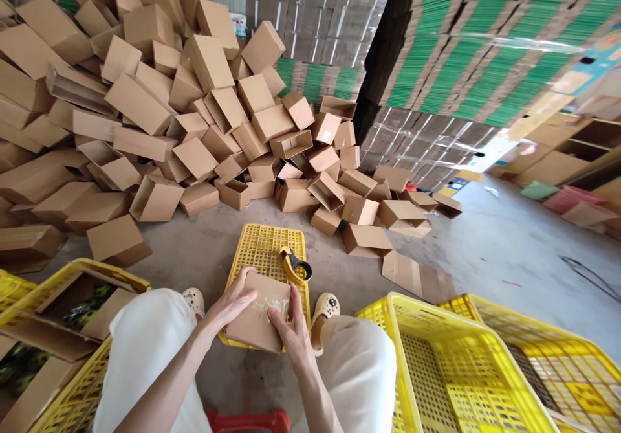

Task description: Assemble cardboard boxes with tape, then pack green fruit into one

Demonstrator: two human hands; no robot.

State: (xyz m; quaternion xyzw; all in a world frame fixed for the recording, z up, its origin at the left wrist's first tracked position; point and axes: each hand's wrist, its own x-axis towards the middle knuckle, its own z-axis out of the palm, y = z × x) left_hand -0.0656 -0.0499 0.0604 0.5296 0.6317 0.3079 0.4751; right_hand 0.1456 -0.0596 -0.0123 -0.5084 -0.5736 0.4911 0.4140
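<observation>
The left hand point(240, 298) and right hand point(295, 331) hold opposite sides of a small cardboard box point(255, 329), likely light, stiff-walled and best gripped there, clear of the shiny tape point(266, 303) between them.

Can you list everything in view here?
Small carton: one, brown, held centre
Tape dispenser: one, yellow and black, just beyond
Perforated platform: one, yellow, beneath these
Crates: about four, yellow, both sides
Open cartons: at least two, brown, lower left
Heaped cartons: dozens, brown, left and centre back
Tall stacks: several, green and brown, back
Cardboard sheet: one, brown, right of centre
Cord: one, black, far right
Red object: one, red, bottom edge
Clogs: two, cream, flanking platform
Trouser legs: two, white, bottom
Hands: two, bare, holding the small carton
</observation>
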